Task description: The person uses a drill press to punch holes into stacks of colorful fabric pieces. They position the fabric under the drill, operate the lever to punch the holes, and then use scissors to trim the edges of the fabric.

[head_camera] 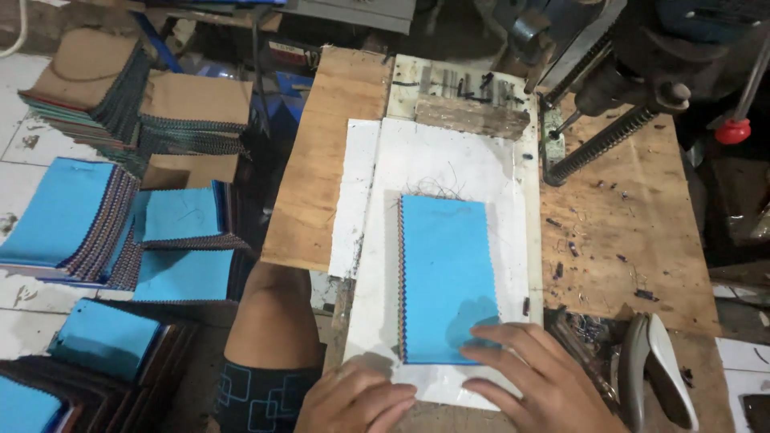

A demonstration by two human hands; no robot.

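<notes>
Two hands steady a blue swatch stack (447, 281) at centre frame on a white board (433, 160): right hand (537, 377) flat, fingers spread on its lower corner, left hand (357, 401) loosely curled beside its edge.

The location is a small workshop for assembling fabric sample books. A worn plywood bench (321, 160) fills the centre of the frame, scarred and littered with thread scraps and dark debris. At upper right stands a heavy metal press (609, 88) with a spring-wound column and a red-knobbed lever (734, 131). A row of metal pins (461, 84) sits at the bench's far edge. Stacks of cut fabric swatches (72, 216), blue-topped and brown-topped, are piled on the stained floor at left. A hand stapler (654, 369) lies at lower right.
</notes>
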